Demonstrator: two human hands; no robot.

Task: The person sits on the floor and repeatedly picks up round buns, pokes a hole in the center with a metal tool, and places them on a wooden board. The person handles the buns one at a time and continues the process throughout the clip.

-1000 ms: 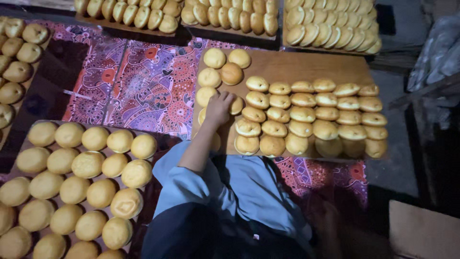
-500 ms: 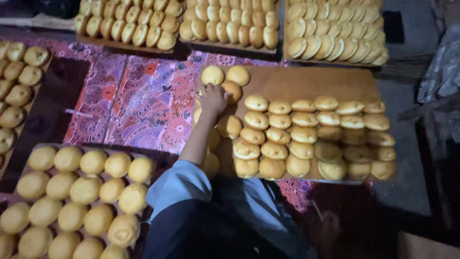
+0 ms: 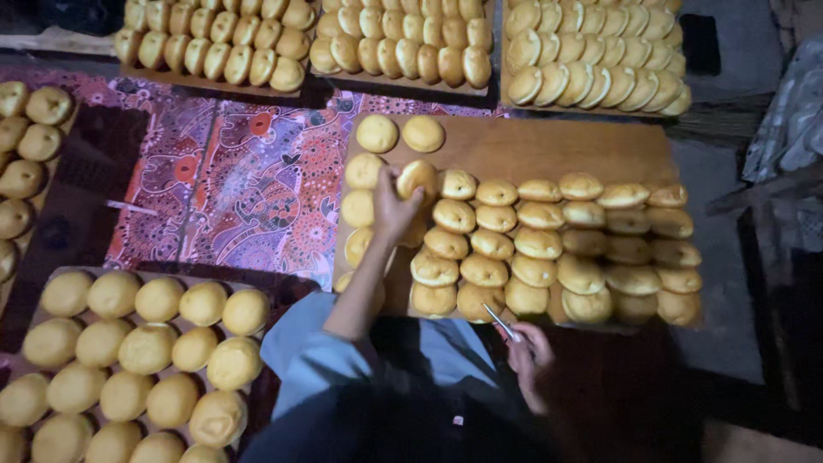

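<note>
A wooden board [image 3: 531, 147] in front of me carries rows of round golden dough buns [image 3: 538, 244]. My left hand [image 3: 393, 204] reaches over the board's left side and grips one dough bun [image 3: 417, 177] near the top of the left columns. My right hand [image 3: 529, 353] rests low at the board's near edge, holding a thin metal blade [image 3: 500, 321] that points up toward the closest buns. Two separate buns [image 3: 399, 134] lie at the board's far left corner.
A tray of smooth dough balls [image 3: 146, 343] sits at lower left. Three boards of baked-looking buns [image 3: 394, 43] line the far side. More dough balls [image 3: 21, 163] lie at the left edge. A patterned red cloth [image 3: 249, 189] covers the floor between them.
My left hand has moved up the board's left columns and now grips a bun further from me. The right hand with the blade has come into clearer view.
</note>
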